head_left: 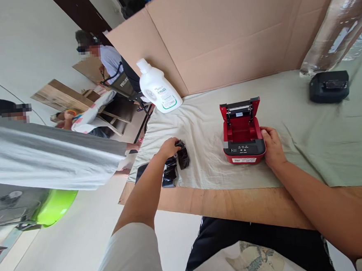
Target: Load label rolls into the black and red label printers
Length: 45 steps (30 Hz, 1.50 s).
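A red label printer (pixel 242 133) stands on the pale cloth (pixel 308 143) with its lid tipped open and the paper bay showing empty. My right hand (pixel 272 146) rests against the printer's right side, fingers wrapped on its edge. My left hand (pixel 168 147) reaches to the left and closes on crumpled black plastic wrapping (pixel 177 164) lying near the cloth's front left corner.
A white detergent bottle (pixel 158 87) stands at the back left. A black device (pixel 329 86) and a clear wrapped roll (pixel 331 30) sit at the back right. Cardboard (pixel 223 33) walls the rear. A person in a grey shirt (pixel 46 155) is close on my left; others sit beyond.
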Each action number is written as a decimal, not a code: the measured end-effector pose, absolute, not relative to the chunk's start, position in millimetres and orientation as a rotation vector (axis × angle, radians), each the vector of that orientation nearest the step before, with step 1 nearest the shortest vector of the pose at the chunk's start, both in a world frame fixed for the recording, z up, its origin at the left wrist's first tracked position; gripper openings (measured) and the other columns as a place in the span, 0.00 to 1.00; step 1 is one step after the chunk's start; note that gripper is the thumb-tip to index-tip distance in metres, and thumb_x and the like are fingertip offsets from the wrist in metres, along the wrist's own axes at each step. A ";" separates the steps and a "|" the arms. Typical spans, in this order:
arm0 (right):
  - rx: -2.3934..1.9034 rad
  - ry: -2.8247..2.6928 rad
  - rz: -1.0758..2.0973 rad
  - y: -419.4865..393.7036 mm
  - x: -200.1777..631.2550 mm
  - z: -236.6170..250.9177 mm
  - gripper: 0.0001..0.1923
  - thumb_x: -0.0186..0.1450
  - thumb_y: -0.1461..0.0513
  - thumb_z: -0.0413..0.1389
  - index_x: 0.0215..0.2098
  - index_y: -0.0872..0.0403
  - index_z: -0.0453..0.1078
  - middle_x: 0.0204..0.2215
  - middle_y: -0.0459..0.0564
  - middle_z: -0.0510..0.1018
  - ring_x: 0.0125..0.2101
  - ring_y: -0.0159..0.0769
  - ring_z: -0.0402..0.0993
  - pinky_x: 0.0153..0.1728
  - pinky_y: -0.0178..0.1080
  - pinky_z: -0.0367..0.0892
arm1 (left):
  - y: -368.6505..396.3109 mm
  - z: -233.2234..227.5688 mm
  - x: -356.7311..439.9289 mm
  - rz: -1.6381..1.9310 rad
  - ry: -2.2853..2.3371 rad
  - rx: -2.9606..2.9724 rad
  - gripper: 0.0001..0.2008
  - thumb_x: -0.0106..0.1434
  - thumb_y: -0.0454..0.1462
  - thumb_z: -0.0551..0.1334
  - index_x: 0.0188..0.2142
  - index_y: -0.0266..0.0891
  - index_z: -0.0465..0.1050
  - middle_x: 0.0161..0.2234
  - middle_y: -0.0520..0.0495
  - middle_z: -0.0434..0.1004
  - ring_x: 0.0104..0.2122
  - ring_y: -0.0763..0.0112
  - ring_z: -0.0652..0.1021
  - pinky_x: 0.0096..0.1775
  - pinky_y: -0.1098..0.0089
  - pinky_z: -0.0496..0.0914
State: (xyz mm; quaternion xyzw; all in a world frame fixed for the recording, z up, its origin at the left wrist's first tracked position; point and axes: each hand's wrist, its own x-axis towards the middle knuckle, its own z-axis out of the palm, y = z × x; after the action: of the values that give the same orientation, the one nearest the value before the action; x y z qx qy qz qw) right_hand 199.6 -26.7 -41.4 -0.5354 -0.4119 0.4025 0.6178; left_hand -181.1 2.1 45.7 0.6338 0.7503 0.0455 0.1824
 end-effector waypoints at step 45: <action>-1.255 -0.920 0.979 -28.7 197.3 -35.5 0.25 0.63 0.41 0.51 0.45 0.50 0.68 0.46 0.51 0.77 0.49 0.43 0.73 0.54 0.51 0.68 | -12.4 45.8 11.4 1.453 1.158 2.209 0.27 0.73 0.51 0.41 0.56 0.40 0.68 0.52 0.38 0.73 0.55 0.60 0.71 0.57 0.55 0.65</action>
State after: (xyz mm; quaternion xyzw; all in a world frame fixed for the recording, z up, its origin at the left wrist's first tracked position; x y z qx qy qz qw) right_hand 197.3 -28.7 -35.5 -0.5428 -0.3981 0.4234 0.6063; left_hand 11.4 -12.4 45.8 0.7590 0.3979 0.4993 0.1274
